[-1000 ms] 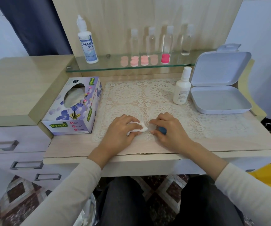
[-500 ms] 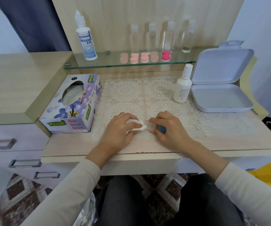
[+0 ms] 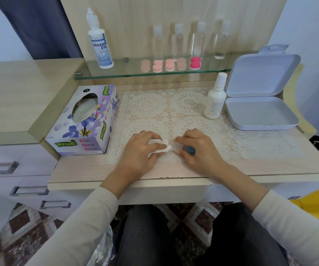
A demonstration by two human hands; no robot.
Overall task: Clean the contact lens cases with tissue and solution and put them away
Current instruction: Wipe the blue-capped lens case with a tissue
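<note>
I count two hands at the near edge of the lace mat (image 3: 174, 104). The left hand (image 3: 139, 150) curls its fingers round one tissue wad (image 3: 162, 147) and holds it against the lens case (image 3: 190, 150), which the right hand (image 3: 199, 150) pinches. Only one blue cap and a clear end of that case show; fingers hide the rest.

On the far glass shelf (image 3: 116, 73) are one Dream Eye bottle (image 3: 100, 45), four clear bottles (image 3: 178, 41) and five pink cases (image 3: 169, 65), two of them pale and hard to make out. At left is one tissue box (image 3: 85, 120). At right are one small white bottle (image 3: 215, 98) and one open white box (image 3: 260, 104).
</note>
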